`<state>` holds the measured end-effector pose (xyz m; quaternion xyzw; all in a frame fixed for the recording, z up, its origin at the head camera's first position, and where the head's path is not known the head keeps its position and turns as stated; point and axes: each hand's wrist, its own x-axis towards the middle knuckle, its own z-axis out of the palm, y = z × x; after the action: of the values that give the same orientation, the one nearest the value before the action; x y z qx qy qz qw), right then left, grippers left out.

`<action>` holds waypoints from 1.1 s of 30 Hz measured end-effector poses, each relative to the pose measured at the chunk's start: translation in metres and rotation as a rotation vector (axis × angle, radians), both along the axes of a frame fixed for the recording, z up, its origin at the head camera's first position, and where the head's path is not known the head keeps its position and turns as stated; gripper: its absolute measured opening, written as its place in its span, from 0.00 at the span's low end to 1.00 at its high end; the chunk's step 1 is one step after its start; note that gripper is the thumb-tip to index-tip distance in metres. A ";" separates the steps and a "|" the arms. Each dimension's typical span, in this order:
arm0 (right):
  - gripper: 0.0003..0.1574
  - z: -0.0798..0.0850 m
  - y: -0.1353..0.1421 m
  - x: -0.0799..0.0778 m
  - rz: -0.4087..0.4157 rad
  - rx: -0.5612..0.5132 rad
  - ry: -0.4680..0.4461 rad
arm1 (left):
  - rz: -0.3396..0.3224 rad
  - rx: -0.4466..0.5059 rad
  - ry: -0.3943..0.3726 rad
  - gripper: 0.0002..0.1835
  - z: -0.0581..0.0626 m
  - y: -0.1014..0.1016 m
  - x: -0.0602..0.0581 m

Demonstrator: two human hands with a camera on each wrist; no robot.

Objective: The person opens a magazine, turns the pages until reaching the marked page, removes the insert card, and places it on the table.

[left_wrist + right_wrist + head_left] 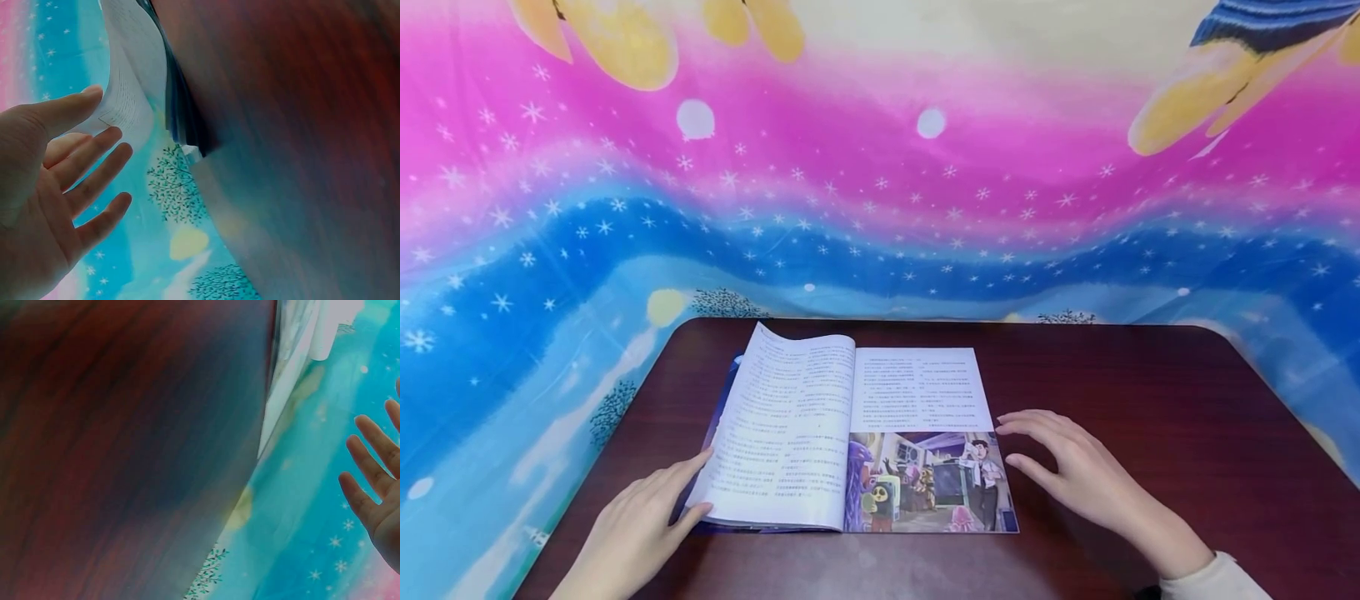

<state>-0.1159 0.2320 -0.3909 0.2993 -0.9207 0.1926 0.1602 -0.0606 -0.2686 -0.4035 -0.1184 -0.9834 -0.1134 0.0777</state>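
Your left hand [634,512], fingers parted, at left edge of spread magazine [853,437], contact hard to tell; your right hand [1084,473], fingers spread, just beside right edge; magazine between, on worktop [1120,383].

Apparel: right sleeve [1217,577]
Cream fabric is worn; a black edge [1147,593] is seen beneath. Both hands [1078,467] are bare.

Smooth paper magazine [808,417], glossy wood-grain table [1120,400], softly rippled cloth backdrop [880,217]
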 end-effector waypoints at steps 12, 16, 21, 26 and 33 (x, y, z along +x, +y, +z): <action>0.22 -0.015 0.008 0.004 0.018 0.083 -0.065 | 0.009 -0.057 -0.119 0.38 -0.013 -0.011 -0.007; 0.21 -0.021 0.010 0.004 0.053 0.094 -0.051 | 0.006 -0.073 -0.150 0.35 -0.015 -0.011 -0.010; 0.22 -0.026 0.009 0.007 0.090 0.122 -0.086 | -0.008 -0.095 -0.176 0.34 -0.017 -0.013 -0.013; 0.26 -0.028 0.010 0.007 0.105 0.150 -0.141 | -0.011 -0.122 -0.159 0.34 -0.020 -0.014 -0.016; 0.39 -0.031 0.008 0.008 0.077 0.210 -0.276 | -0.047 -0.142 -0.111 0.35 -0.025 -0.017 -0.018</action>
<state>-0.1076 0.2405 -0.4215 0.3203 -0.9368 0.1406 -0.0075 -0.0782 -0.2853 -0.4285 -0.1403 -0.9887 -0.0514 0.0119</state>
